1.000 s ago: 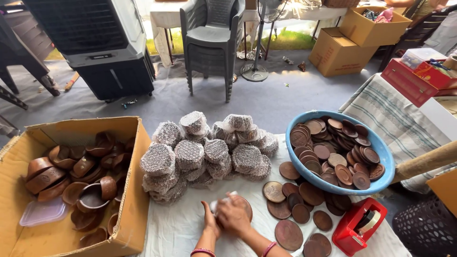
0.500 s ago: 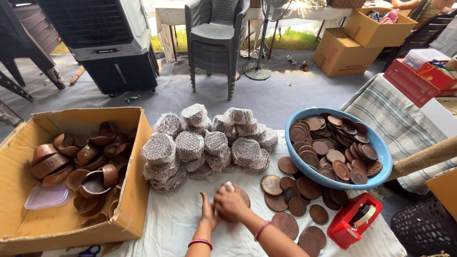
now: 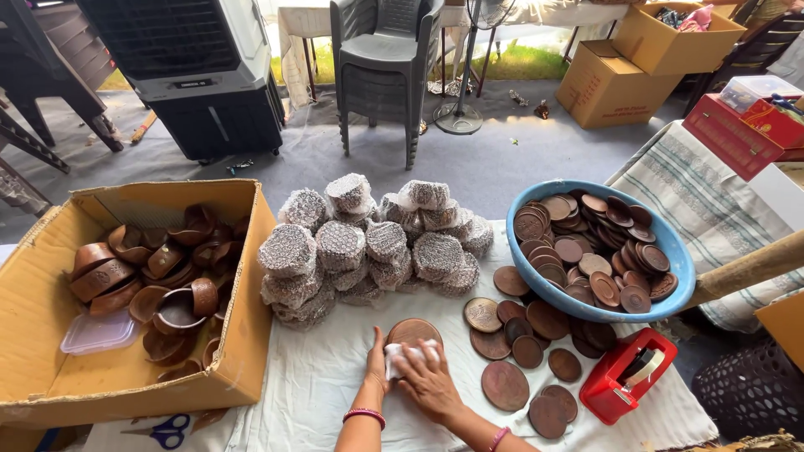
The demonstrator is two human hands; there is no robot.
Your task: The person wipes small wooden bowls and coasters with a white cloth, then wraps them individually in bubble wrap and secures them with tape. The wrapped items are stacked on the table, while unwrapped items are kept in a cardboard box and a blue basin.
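both hands sit low on the white cloth (image 3: 318, 393); the right hand (image 3: 431, 383) presses a white wad (image 3: 408, 355) onto a brown clay disc (image 3: 414, 332), while the left hand (image 3: 377, 367) steadies the disc's edge; just behind stands a heap of mesh-wrapped bundles (image 3: 373, 238); loose brown discs (image 3: 523, 347) lie to the right, beside a blue basin (image 3: 680, 289) full of more; a red tape dispenser (image 3: 626, 375) sits nearby (scissors (image 3: 163, 431) lie lower left); a cardboard box (image 3: 243, 335) holds clay cups.
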